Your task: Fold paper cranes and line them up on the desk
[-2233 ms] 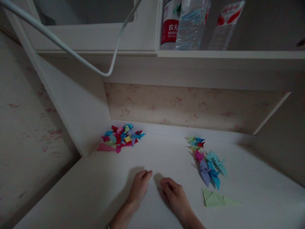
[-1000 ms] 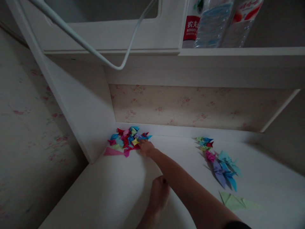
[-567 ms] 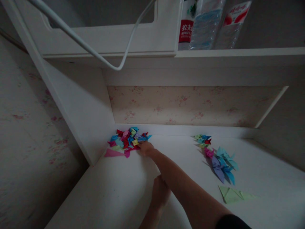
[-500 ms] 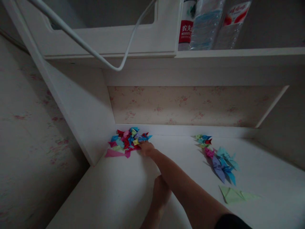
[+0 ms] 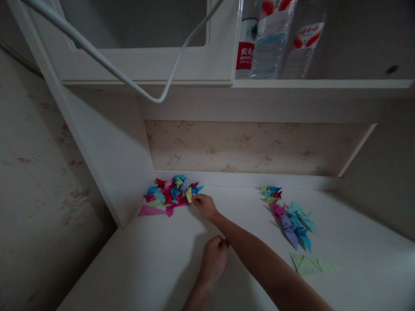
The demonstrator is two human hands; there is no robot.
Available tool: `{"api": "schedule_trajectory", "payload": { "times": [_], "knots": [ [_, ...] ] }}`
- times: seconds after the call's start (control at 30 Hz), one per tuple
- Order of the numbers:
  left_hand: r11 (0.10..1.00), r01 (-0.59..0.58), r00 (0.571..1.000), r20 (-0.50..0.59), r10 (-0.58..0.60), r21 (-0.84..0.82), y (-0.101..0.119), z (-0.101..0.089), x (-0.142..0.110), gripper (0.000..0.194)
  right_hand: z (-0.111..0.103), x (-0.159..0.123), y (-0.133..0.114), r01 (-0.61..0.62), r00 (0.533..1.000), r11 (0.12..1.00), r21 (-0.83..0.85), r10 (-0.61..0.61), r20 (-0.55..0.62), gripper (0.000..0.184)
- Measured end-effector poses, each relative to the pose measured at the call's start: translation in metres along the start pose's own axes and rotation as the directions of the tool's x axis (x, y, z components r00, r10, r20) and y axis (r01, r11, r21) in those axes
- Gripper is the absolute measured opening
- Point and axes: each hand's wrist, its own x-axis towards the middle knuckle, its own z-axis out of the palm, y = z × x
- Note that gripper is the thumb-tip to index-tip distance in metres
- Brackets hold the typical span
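My right hand point(image 5: 206, 205) reaches to the edge of a pile of folded paper cranes point(image 5: 169, 195) in the back left corner of the white desk. Its thumb and fingertips pinch a small yellow paper crane point(image 5: 189, 195), which stands tilted at the pile's right side. My left hand point(image 5: 214, 255) is closed beneath my right forearm, low over the desk. Whatever its curled fingers hold, if anything, is hidden. The pile mixes red, blue, pink, green and purple paper, with a flat pink folded strip point(image 5: 151, 210) along its front.
To the right lie small folded pieces point(image 5: 271, 192), larger paper cranes point(image 5: 295, 222) in purple, pink and blue, and a pale green folded sheet point(image 5: 308, 264). A white cable point(image 5: 158, 100) hangs in front of the upper cabinet. Plastic bottles point(image 5: 269, 47) stand on the shelf.
My right hand has drawn slightly back from the pile, and the yellow paper crane has tipped up in its fingers. My left hand is turned a little more upward. The view has shifted slightly.
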Motion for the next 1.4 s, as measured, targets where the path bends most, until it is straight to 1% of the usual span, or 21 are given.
{"api": "schedule_trajectory", "payload": {
  "times": [0.1,0.2,0.23,0.27,0.3,0.33,0.37,0.4,0.43,0.47,0.53,0.6,0.67,0.73,0.87,0.93,1.07,1.2,1.33,1.4],
  "knots": [
    [0.999,-0.020,1.000,-0.009,0.020,0.026,-0.001,-0.001,0.001,0.029,-0.023,-0.045,0.015,-0.081,0.991,0.985,0.154,0.096,-0.093,0.027],
    [0.999,-0.004,1.000,0.004,0.004,0.037,0.002,-0.004,0.002,0.031,-0.053,-0.109,0.034,-0.168,0.963,0.950,0.264,0.215,-0.163,0.031],
    [0.999,-0.002,1.000,0.009,0.002,0.036,0.003,-0.005,0.001,0.031,-0.063,-0.131,0.040,-0.205,0.944,0.927,0.315,0.272,-0.187,0.031],
    [1.000,-0.007,1.000,0.011,0.007,0.030,0.005,-0.005,0.000,0.032,-0.073,-0.152,0.044,-0.247,0.909,0.866,0.435,0.362,-0.204,0.029],
    [1.000,-0.016,1.000,0.013,0.016,0.023,0.006,-0.005,-0.001,0.033,-0.081,-0.171,0.046,-0.267,0.875,0.821,0.505,0.426,-0.230,0.026],
    [1.000,-0.028,0.999,0.018,0.028,0.014,0.007,-0.006,-0.002,0.034,-0.088,-0.187,0.048,-0.266,0.853,0.787,0.556,0.461,-0.243,0.023],
    [0.999,-0.039,0.999,0.026,0.039,0.001,0.007,-0.006,-0.003,0.035,-0.094,-0.199,0.047,-0.257,0.843,0.766,0.590,0.476,-0.251,0.019],
    [0.999,-0.048,0.998,0.036,0.049,-0.010,0.008,-0.005,-0.004,0.036,-0.098,-0.208,0.046,-0.243,0.848,0.764,0.598,0.467,-0.251,0.016],
    [0.998,-0.055,0.997,0.045,0.056,-0.018,0.008,-0.005,-0.005,0.037,-0.100,-0.213,0.045,-0.230,0.863,0.762,0.605,0.447,-0.235,0.014],
    [0.998,-0.057,0.997,0.053,0.058,-0.020,0.008,-0.005,-0.006,0.038,-0.102,-0.216,0.044,-0.222,0.879,0.753,0.619,0.429,-0.207,0.013],
    [0.999,-0.051,0.995,0.082,0.052,-0.012,0.008,-0.005,-0.007,0.041,-0.101,-0.216,0.044,-0.219,0.903,0.709,0.671,0.408,-0.137,0.010],
    [0.999,-0.052,0.989,0.140,0.051,0.004,0.009,-0.005,-0.008,0.042,-0.097,-0.214,0.047,-0.219,0.920,0.649,0.729,0.387,-0.068,0.009],
    [0.998,-0.065,0.979,0.193,0.062,0.008,0.011,-0.005,-0.008,0.040,-0.095,-0.212,0.051,-0.214,0.932,0.608,0.765,0.361,-0.026,0.010],
    [0.997,-0.072,0.976,0.208,0.068,0.010,0.011,-0.005,-0.009,0.037,-0.094,-0.211,0.054,-0.205,0.938,0.582,0.787,0.348,-0.013,0.015],
    [0.996,-0.081,0.975,0.212,0.072,0.034,0.010,-0.004,-0.010,0.033,-0.095,-0.208,0.055,-0.167,0.929,0.536,0.827,0.368,-0.051,0.031],
    [0.997,-0.066,0.977,0.203,0.057,0.039,0.009,-0.004,-0.010,0.033,-0.095,-0.207,0.054,-0.157,0.925,0.524,0.837,0.375,-0.061,0.036],
    [1.000,-0.007,0.988,0.151,0.006,0.004,0.009,-0.004,-0.010,0.037,-0.093,-0.206,0.054,-0.203,0.921,0.530,0.823,0.389,-0.024,0.039],
    [0.999,0.009,0.992,0.126,-0.004,-0.038,0.009,-0.004,-0.010,0.042,-0.093,-0.208,0.053,-0.254,0.920,0.599,0.759,0.391,-0.001,0.036],
    [0.996,0.032,0.995,0.097,-0.024,-0.080,0.008,-0.004,-0.011,0.046,-0.094,-0.209,0.052,-0.281,0.926,0.627,0.727,0.375,0.035,0.033],
    [0.996,0.026,0.996,0.085,-0.019,-0.085,0.008,-0.004,-0.011,0.047,-0.094,-0.209,0.051,-0.291,0.931,0.645,0.707,0.360,0.054,0.032]
  ]
}}
